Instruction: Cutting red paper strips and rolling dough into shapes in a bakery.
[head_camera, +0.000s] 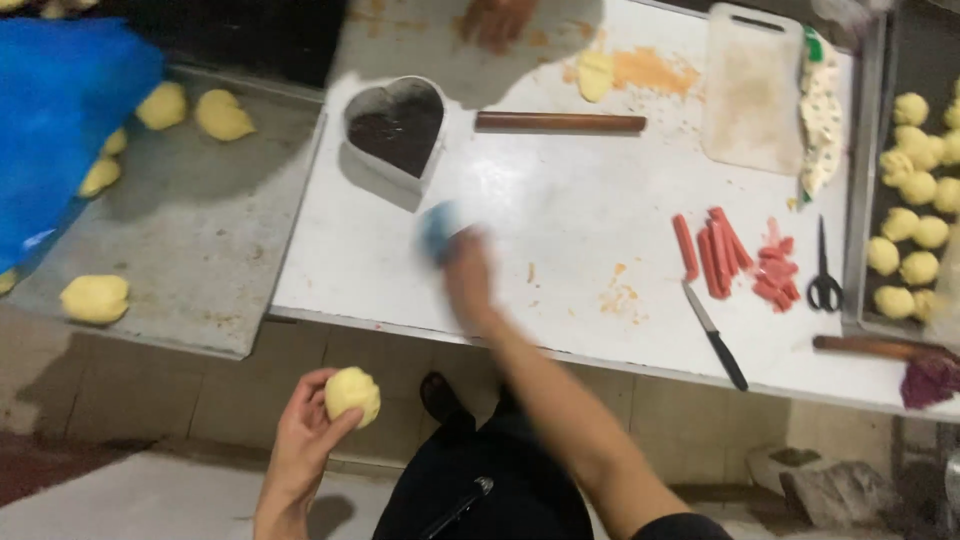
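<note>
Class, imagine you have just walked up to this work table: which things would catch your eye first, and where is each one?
First, the person's left hand holding a yellow dough ball low in front of the white table, while the blurred right hand reaches to a small blue thing on it. Next, the heart-shaped mould with a dark filling at the far left of the table, and the red strips cut up between a knife and scissors on the right.

tabletop (590, 215): white, smudged, evenly lit
side tray (190, 240): grey metal, left of it
floor (140, 400): beige tiles below
</note>
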